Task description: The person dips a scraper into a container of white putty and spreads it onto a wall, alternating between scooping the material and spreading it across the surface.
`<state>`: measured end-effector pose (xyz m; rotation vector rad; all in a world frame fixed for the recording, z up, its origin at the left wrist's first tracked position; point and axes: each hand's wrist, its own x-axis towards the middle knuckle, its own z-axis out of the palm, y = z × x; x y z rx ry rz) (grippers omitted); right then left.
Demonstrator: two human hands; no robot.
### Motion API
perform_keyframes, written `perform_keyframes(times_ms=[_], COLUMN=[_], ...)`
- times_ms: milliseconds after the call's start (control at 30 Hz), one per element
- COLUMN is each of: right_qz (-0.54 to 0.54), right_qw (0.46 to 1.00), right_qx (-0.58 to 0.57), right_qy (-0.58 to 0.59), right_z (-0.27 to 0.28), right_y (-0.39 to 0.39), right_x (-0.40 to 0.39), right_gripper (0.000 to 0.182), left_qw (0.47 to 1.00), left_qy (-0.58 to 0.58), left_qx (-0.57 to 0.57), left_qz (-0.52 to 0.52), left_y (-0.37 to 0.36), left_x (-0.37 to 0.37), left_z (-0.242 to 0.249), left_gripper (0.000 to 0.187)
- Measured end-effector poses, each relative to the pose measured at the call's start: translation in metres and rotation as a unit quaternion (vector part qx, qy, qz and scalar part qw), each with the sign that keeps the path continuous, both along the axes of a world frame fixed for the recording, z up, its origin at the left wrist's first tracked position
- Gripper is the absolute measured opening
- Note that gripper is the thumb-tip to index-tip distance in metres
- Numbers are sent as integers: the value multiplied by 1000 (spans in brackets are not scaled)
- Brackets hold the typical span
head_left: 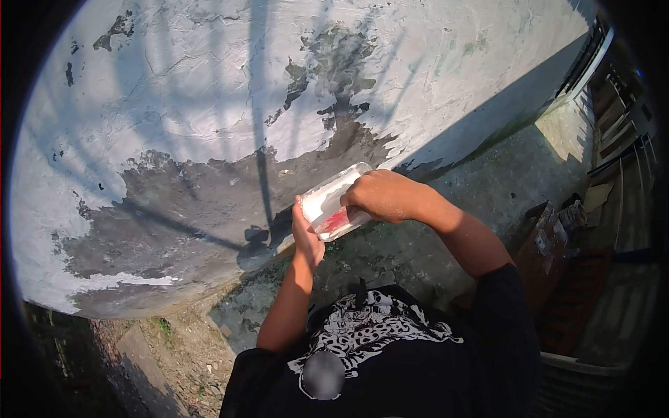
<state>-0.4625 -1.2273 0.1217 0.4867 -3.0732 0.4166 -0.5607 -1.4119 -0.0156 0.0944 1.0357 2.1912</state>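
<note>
My left hand holds a clear plastic tub by its left end, with the fingers along its side and underneath. White paste coats the inside of the tub, and a pinkish-red patch shows near its close edge. My right hand is over the right half of the tub, its fingers closed and dipping inside. I cannot tell what those fingers grip. Just beyond the tub stands a wall with white coating and a large bare grey area low down.
Grey concrete ground runs along the wall's foot to the right. A brown box with clutter on it stands at the right. Dirt and rubble lie at lower left. Shadows cross the wall.
</note>
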Motion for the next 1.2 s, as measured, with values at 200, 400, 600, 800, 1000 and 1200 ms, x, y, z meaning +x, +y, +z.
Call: perform_keyframes(times_ms=[200,400,600,800,1000,1200], right_qz=[-63,-29,-15,-55,-105,-176], right_qw=[996,992,997,992,973,926], right_qx=[-39,-16,-53,-114,-186,-307], right_qy=[53,118,-45,-5,85,131], right_z=[-7,-19,6,-22,10,16], right_y=[0,-9,1,-3,-11,-2], right_x=[-9,-2,2,-9,-3,10], right_gripper=[17,20,21,19,13,15], left_qw=[999,999,999,999,999,997], left_qy=[19,8,-7,2,28,36], left_qx=[6,-21,-16,-11,5,-40], left_qz=[39,46,42,40,39,51], left_y=[7,1,0,4,-1,-12], left_x=[4,3,5,6,7,8], left_z=[9,10,6,5,-5,6], left_gripper=[54,55,53,50,51,58])
